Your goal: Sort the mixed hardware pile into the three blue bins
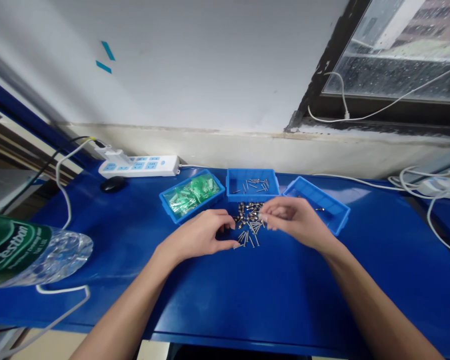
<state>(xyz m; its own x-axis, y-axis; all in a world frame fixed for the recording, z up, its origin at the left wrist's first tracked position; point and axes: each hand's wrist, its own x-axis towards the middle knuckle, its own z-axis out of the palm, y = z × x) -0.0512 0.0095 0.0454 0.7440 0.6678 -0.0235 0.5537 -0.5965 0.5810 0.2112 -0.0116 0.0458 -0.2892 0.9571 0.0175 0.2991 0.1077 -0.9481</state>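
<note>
Loose screws (pixel 254 233) and darker metal fittings (pixel 242 210) lie in a pile on the blue table (pixel 225 300). My left hand (pixel 207 231) rests at the pile's left side, thumb and fingers apart, with nothing visible held. Over the pile's right side, my right hand (pixel 290 217) has its fingertips pinched together; whatever they hold is too small to make out. Behind the pile, the middle blue tray (pixel 253 198) contains several screws. The left tray (pixel 183 218) holds green-and-clear packets (pixel 193 194). In the right tray (pixel 339 215) a small metal piece (pixel 320 209) lies.
A power strip (pixel 146 166) and a black mouse (pixel 113 184) sit at the back left. A large bottle (pixel 33 250) lies at the left edge. White cables (pixel 401 182) run along the right side. A wall stands behind the trays.
</note>
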